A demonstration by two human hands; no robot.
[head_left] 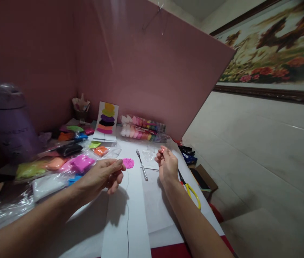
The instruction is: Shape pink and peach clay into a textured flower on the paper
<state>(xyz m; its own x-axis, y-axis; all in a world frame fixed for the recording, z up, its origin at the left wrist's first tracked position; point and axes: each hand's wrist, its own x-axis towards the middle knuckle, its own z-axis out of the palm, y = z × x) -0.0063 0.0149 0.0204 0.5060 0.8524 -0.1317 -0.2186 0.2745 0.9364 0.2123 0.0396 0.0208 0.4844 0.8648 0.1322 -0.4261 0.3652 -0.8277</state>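
Observation:
My left hand (103,176) hovers over the white sheet (130,218), fingers curled, with a flat pink clay piece (128,163) at its fingertips. A thin dark wire (127,215) hangs from that hand toward me. My right hand (167,165) is raised a little to the right, its fingers pinched on a small pink-red bit of clay (162,150). A metal fork (141,165) lies on the paper between the two hands.
Bags of coloured clay (68,163) lie at the left, a pack of clay sticks (142,130) at the back, and a card with stacked colour shapes (106,122) leans on the pink board. Yellow-handled scissors (191,188) lie right of my right wrist. A purple container (5,122) stands far left.

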